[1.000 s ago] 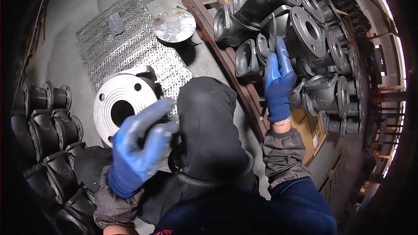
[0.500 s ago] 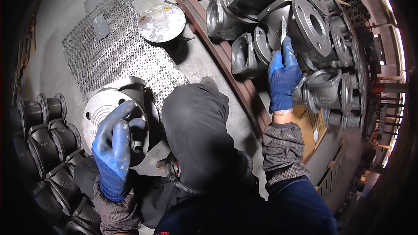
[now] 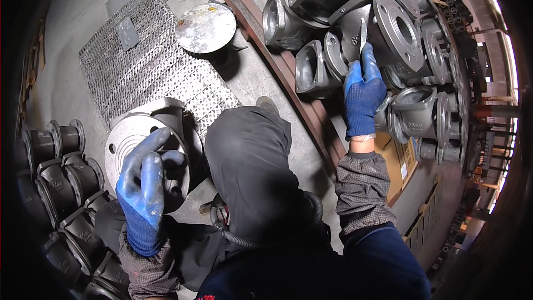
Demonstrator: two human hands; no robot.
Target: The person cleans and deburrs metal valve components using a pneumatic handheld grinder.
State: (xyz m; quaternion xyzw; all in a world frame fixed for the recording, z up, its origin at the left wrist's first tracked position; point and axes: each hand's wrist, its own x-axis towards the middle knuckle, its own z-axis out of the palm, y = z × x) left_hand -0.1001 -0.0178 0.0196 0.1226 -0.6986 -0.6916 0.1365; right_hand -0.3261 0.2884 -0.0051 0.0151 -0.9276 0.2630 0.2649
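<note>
My right hand (image 3: 364, 97), in a blue glove, reaches out to the stacked grey valve bodies. It is closed on a thin, light flat strip (image 3: 363, 32), whose tip points up across a flanged valve body (image 3: 387, 14). Whether the strip touches the casting I cannot tell. My left hand (image 3: 143, 186), gloved alike, is raised over a flanged casting (image 3: 123, 140) on my left. Its fingers are bent but apart, and nothing shows in them. Part of the casting is hidden behind this hand.
Several flanged castings (image 3: 58, 186) stand in rows at the lower left. A textured metal plate (image 3: 147, 58) lies on the floor, near a round-topped stand (image 3: 206, 28). A brown metal frame (image 3: 277, 64) runs beside the right stack, with a cardboard box (image 3: 391, 175) below.
Both hands keep nearly the same pose. My right hand and the strip have shifted very slightly; the castings have stayed in place.
</note>
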